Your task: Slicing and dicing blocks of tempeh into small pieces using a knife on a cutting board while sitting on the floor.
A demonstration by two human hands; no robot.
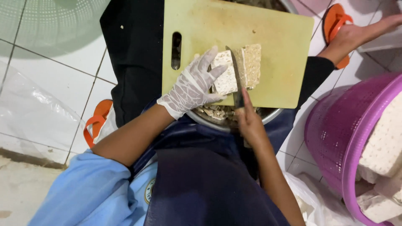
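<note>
My yellow cutting board (268, 37) rests across the rim of a metal bowl (217, 122), and a pale block of tempeh (247, 62) lies on the board. Everything sits over a white tiled floor (54, 79). On the tiles stand a purple basket (335, 138) at my right and clear plastic sheeting (29, 113) at my left.

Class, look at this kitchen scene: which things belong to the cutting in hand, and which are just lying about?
In use: tempeh block, knife, cutting board, metal bowl, gloved left hand, right hand.

Lying about: purple basket, green basket, orange sandal, plastic bag.
</note>
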